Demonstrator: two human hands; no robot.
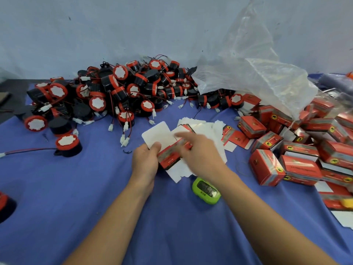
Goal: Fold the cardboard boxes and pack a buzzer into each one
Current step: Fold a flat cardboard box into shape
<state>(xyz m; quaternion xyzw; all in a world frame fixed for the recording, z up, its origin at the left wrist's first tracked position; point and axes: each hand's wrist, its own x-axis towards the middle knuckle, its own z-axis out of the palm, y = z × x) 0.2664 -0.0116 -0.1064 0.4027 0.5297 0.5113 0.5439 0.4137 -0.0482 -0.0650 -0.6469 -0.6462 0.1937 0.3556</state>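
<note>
One unfolded box blank (pixel 170 157) is pinched at frame centre by the left hand (pixel 145 161). The right hand (pixel 202 153), blurred, lies over it, and its grasp cannot be determined. More flat blanks (pixel 202 127) are stacked just behind. Many folded boxes (pixel 299 167) are piled at right. A large buzzer heap (pixel 118 87) at upper left is judged still unpacked.

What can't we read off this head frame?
Head view only:
- Right hand: motion blur; whether its fingers hold the box blank is unclear.
- Green device: partly under the right forearm.
- Buzzer at left: cut by the frame edge.
- Print on closed box: too small.
- Folded boxes far right: veiled by plastic bag.
</note>
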